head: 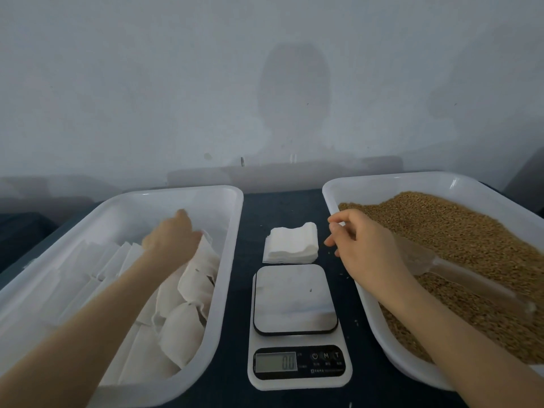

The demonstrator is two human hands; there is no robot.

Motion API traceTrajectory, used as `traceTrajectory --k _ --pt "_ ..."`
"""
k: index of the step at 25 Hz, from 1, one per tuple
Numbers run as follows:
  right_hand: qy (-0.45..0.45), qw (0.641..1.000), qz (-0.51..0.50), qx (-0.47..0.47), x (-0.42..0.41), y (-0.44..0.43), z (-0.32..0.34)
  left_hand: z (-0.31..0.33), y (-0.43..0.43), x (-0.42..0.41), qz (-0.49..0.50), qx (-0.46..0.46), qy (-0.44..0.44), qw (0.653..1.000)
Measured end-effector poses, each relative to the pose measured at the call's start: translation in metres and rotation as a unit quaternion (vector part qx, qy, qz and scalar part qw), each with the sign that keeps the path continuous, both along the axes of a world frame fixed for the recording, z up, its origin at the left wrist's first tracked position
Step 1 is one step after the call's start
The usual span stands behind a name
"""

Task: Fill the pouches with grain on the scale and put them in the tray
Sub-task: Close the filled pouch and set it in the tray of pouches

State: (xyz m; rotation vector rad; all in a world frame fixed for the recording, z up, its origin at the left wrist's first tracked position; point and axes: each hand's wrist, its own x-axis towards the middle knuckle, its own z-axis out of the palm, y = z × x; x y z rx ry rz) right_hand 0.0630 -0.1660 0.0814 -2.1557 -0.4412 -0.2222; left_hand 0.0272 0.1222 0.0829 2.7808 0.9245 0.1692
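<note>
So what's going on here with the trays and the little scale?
A person is bagging grain by weight. Their left hand is down in the left tray at the top of a filled pouch, beside other filled ones; its fingers are hidden. The right hand hangs loosely, holding nothing, by the rim of the grain tray, where a scoop lies on the grain. The scale holds no pouch, and a stack of empty pouches waits behind it.

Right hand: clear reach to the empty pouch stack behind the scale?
Probably yes. The right hand hovers empty just beside the pouch stack, with nothing between them.
</note>
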Motion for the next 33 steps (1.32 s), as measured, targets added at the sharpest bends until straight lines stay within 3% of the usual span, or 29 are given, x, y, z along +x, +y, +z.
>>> traceTrajectory --k 3,4,6,8,11,14,18,23,28,33 --pt "0.011 1.000 -0.025 0.016 0.003 -0.001 0.000 0.011 -0.035 0.018 -0.116 0.111 -0.113 0.981" --pt "0.016 0.999 -0.029 0.016 0.004 -0.002 -0.001 0.011 -0.051 0.029 -0.182 0.149 -0.111 0.966" --pt "0.020 0.999 -0.032 0.010 0.005 -0.003 -0.002 0.005 -0.083 0.052 -0.295 0.232 -0.034 0.926" --pt "0.020 0.999 -0.034 0.003 0.007 -0.003 -0.003 -0.009 -0.104 0.073 -0.336 0.251 0.080 0.904" --pt "0.024 0.999 -0.039 -0.001 0.009 -0.003 -0.004 -0.028 -0.111 0.094 -0.310 0.178 0.202 0.912" --pt "0.023 0.999 -0.038 0.000 0.011 -0.002 -0.005 -0.031 -0.106 0.099 -0.292 0.156 0.233 0.914" --pt "0.018 0.999 -0.034 -0.001 0.010 0.001 -0.003 -0.034 -0.106 0.094 -0.325 0.218 0.176 0.903" --pt "0.027 0.999 -0.037 0.006 0.010 -0.001 -0.002 -0.028 -0.110 0.091 -0.314 0.203 0.155 0.914" --pt "0.012 0.999 -0.032 0.009 0.010 -0.002 -0.002 -0.014 -0.102 0.073 -0.298 0.107 0.062 0.946" --pt "0.009 1.000 -0.020 0.003 0.011 0.001 -0.004 -0.003 -0.092 0.049 -0.272 -0.076 -0.064 0.957"
